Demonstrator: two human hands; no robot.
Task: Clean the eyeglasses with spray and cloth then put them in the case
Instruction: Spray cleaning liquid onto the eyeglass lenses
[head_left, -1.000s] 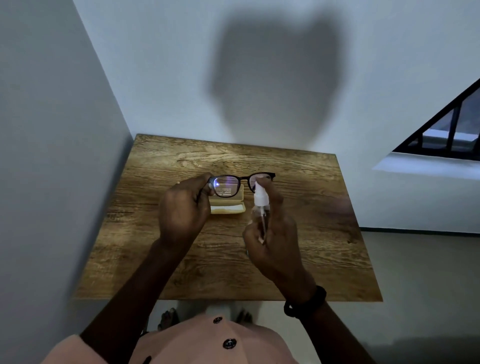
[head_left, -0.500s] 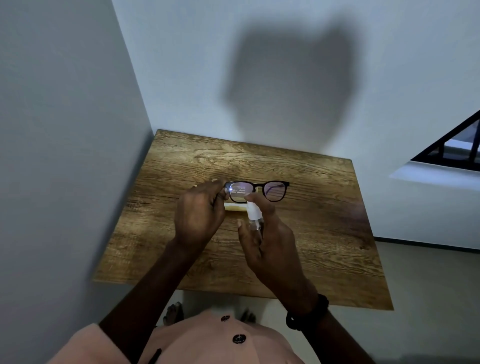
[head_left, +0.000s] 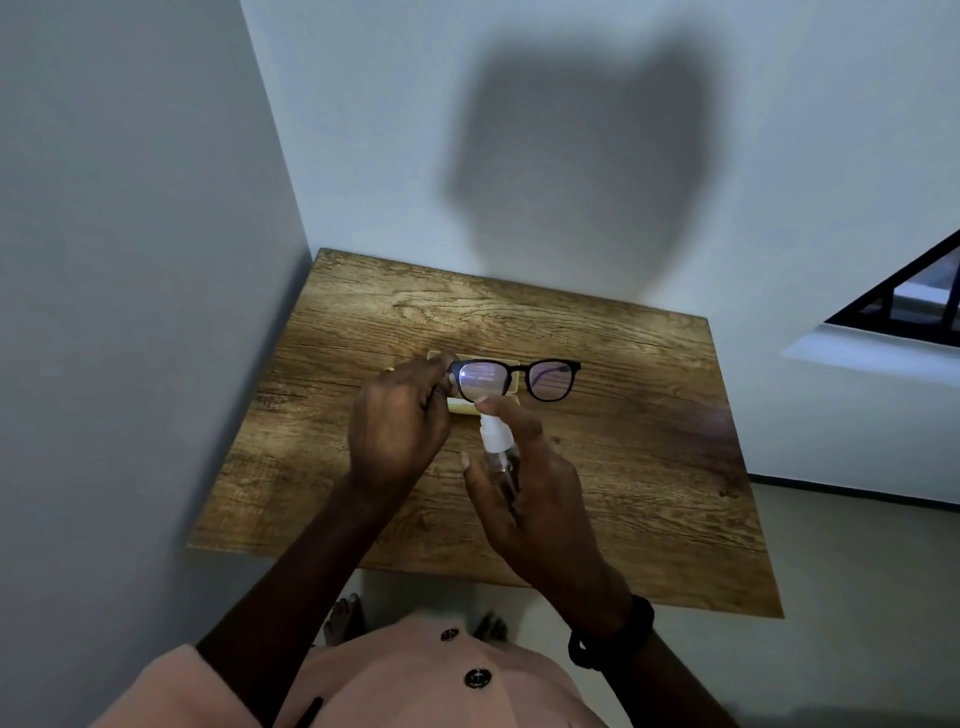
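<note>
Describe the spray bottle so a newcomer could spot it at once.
Over the middle of the wooden table, the right hand grips the spray bottle. It is small and clear with a white spray head, just below the black eyeglasses that the left hand holds.

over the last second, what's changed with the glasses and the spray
The right hand has moved the spray bottle down and to the person's left, from in front of one lens of the eyeglasses to just below the other. Unchanged: left hand pinches the frame's end, right hand grips the bottle, case lies on the table.
</note>
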